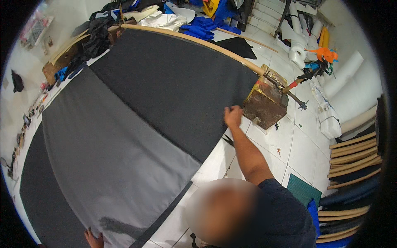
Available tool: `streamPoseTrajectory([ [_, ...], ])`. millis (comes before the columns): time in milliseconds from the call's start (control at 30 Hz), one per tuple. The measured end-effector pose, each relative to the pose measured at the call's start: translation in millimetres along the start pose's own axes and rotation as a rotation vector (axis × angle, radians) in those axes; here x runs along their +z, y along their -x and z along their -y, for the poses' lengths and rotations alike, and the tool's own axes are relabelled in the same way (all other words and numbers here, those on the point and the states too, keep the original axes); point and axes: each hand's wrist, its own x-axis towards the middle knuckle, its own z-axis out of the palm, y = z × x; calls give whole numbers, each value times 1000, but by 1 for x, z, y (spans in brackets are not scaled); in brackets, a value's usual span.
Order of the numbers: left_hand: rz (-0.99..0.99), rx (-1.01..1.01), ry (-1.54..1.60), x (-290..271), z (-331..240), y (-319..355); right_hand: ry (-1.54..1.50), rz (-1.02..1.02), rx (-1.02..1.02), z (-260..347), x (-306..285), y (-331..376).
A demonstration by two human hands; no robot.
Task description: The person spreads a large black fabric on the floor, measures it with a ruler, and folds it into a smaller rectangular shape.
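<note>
A large dark charcoal cloth (173, 78) lies spread out, and a lighter grey cloth (111, 157) lies over it as a wide band. My left hand (94, 239) shows only partly at the lower edge, resting on the near end of the grey cloth; its grip is cut off by the frame. My right hand is out of view. Another person in a dark shirt (285, 215) crouches at the lower middle. That person's hand (233, 115) pinches the right edge of the dark cloth.
A long wooden pole (194, 41) runs along the cloth's far edge. A worn brown box (264, 103) with a metal tool stands on the white tile floor (297, 140). Stacked chairs (355, 165), a green mat (304, 190), white foam rolls (297, 41) and blue fabric piles (202, 27) surround the cloth.
</note>
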Motion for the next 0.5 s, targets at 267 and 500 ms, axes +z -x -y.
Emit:
streamPoseTrajectory([
  [267, 310, 550, -7, -56, -279, -77, -217, -66, 201, -46, 26, -89],
  [500, -36, 401, 121, -7, -390, -149, -604, -159, 292, -34, 27, -124],
])
